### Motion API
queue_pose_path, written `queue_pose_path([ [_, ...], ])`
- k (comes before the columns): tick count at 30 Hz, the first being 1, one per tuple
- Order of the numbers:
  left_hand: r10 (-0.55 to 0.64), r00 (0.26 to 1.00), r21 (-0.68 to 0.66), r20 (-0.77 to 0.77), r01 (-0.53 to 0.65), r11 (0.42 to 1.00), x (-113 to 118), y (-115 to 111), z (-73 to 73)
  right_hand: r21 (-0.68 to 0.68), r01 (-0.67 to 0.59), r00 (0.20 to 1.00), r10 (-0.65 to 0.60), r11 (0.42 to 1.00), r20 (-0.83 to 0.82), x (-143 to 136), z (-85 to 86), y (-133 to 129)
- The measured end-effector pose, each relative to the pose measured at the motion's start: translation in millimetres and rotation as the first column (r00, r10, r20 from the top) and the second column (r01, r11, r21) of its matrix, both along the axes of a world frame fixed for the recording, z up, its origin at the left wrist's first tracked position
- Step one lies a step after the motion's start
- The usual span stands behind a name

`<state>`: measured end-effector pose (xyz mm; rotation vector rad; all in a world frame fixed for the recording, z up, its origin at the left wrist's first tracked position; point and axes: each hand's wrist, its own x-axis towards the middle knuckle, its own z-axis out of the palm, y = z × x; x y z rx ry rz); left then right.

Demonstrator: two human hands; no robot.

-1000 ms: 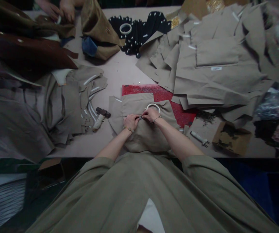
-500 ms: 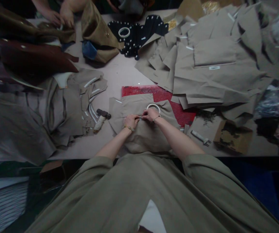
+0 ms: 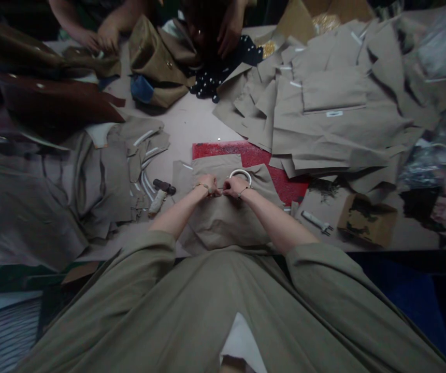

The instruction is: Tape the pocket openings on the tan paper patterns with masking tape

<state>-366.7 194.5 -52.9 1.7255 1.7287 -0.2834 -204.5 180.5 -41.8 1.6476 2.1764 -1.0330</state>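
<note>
My left hand (image 3: 207, 184) and my right hand (image 3: 236, 186) meet over a piece of grey-beige fabric (image 3: 228, 223). Both are closed, with fingertips almost touching at a small, dark metallic piece too small to name. A white ring (image 3: 241, 171) lies on the cloth around the far side of my right hand, partly hidden by it. Under the fabric a red board (image 3: 288, 185) shows at the back and right. To the left of my left hand lies a hammer (image 3: 161, 196) with a wrapped handle.
Stacked beige fabric pieces (image 3: 335, 134) cover the right side; more beige cloth (image 3: 106, 181) lies left. A pronged tool (image 3: 316, 221) and a small cardboard box (image 3: 367, 220) sit at right. Across the table are a co-worker's hands (image 3: 108, 36), brown bags (image 3: 160, 67) and dotted fabric (image 3: 211, 83).
My left hand has turned and shifted slightly, its fingers still meeting my right hand's. Across the table, another person's hand and dark shape have come over the dotted fabric, hiding a second white ring.
</note>
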Motion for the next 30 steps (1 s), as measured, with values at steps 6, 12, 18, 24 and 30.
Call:
queue_pose_path([
  [6,-0.065,0.870,0.204,0.489,-0.042,0.978,-3,-67,17.7,0.161,0.114,0.970,-0.074,0.980,-0.231,16,32.5,-74],
  [12,-0.030,0.667,0.254,0.745,-0.242,0.936,3,-144,19.8,0.114,0.385,0.831,-0.290,0.916,-0.476,9,31.3,-160],
  [18,-0.121,0.784,0.490,0.609,-0.252,0.835,-1,-176,34.1,0.031,0.522,0.749,-0.440,0.853,-0.495,0,29.6,-183],
  [24,-0.233,0.882,0.599,0.409,-0.067,0.798,-5,-177,42.0,0.052,0.479,0.799,-0.411,0.876,-0.440,0,43.7,-182],
  [30,-0.242,0.867,0.589,0.435,-0.071,0.805,1,-171,48.8,-0.454,0.549,0.334,-0.682,0.702,-0.651,7,22.7,-168],
])
